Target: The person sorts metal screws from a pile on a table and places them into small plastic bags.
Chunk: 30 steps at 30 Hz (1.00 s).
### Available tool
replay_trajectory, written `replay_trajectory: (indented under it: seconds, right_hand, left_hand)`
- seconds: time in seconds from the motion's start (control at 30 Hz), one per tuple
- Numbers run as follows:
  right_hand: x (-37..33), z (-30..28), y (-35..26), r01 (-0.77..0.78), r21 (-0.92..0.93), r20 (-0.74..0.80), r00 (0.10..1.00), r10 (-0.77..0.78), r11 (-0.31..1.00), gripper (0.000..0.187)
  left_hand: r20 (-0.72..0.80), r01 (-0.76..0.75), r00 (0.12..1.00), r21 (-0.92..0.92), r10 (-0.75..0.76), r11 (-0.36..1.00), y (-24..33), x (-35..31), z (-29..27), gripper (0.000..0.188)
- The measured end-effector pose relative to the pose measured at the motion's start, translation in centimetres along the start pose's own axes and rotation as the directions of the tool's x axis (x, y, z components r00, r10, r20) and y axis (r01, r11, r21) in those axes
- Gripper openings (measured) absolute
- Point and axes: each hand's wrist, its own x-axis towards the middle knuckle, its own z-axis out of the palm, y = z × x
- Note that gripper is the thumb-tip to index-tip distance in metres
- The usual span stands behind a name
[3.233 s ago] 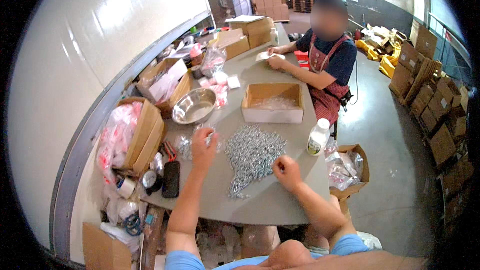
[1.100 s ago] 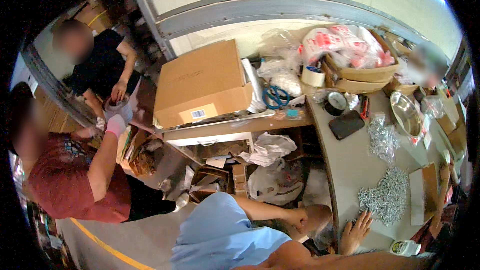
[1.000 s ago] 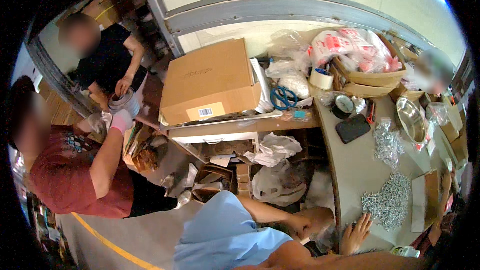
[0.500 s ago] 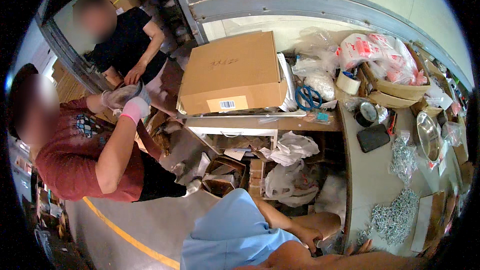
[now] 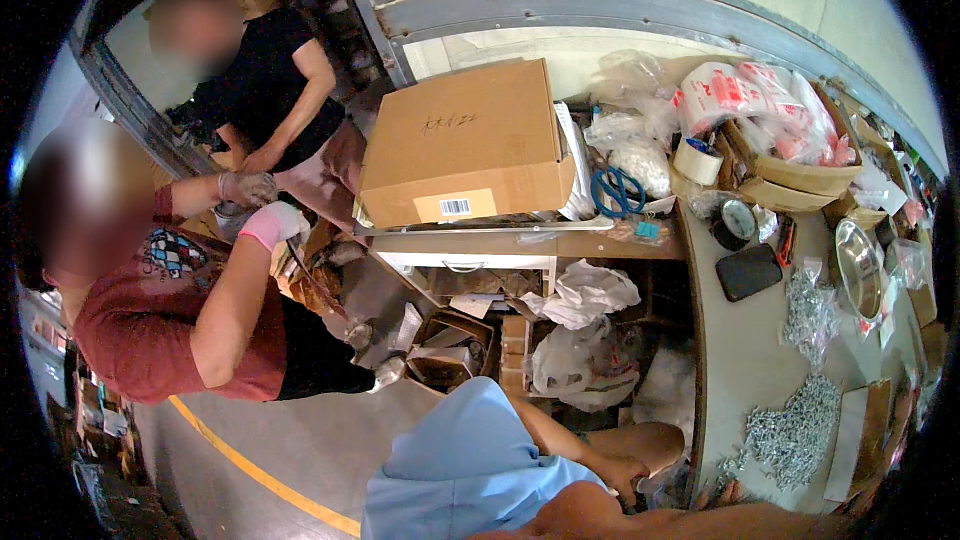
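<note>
My left hand [image 5: 624, 477] is closed round a clear plastic bag [image 5: 655, 488] at the table's near edge. What the bag contains is too unclear to tell. Just to the right, the fingertips of my right hand [image 5: 722, 493] show past my forearm, slightly apart on the tabletop; the rest of that hand is hidden. They lie at the near edge of a loose pile of small silvery screws [image 5: 795, 430]. Beyond the pile lies a clear bag of similar screws [image 5: 810, 312]. A flat cardboard piece [image 5: 858, 440] rests to the pile's right.
A metal bowl [image 5: 858, 270], a black pad [image 5: 748, 273] and tape rolls [image 5: 697, 162] sit on the grey table [image 5: 715, 370]. A large carton [image 5: 460, 145] stands on a cabinet. At left are two people, one in a maroon shirt [image 5: 190, 320], one in black [image 5: 265, 80].
The gloved hands of the person in maroon have moved apart and lower, and that person's head has shifted right. The person in black has moved slightly right. My own hands stay nearly in place.
</note>
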Motion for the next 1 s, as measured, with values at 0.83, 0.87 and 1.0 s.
replay_trajectory:
  seconds: [0.83, 0.87, 1.0]
  right_hand:
    - [0.3, -5.2, -5.9, -0.136, 0.063, -0.028, 0.99, 0.138, 0.989, 0.049]
    - [0.2, -4.7, -5.4, -0.12, 0.039, -0.042, 0.992, 0.121, 0.992, 0.049]
    - [1.2, -2.9, -2.7, 0.287, -0.153, -0.366, 0.872, -0.324, 0.946, 0.049]
  left_hand:
    - [-0.331, -0.206, 0.909, 0.172, 0.254, 0.963, -5.1, 2.2, 4.0, 0.044]
    - [-0.305, -0.2, 0.923, 0.139, 0.234, 0.97, -4.9, 2.2, 3.9, 0.043]
    - [-0.212, -0.21, 0.954, 0.037, 0.213, 0.977, -3.9, 2.8, 3.2, 0.041]
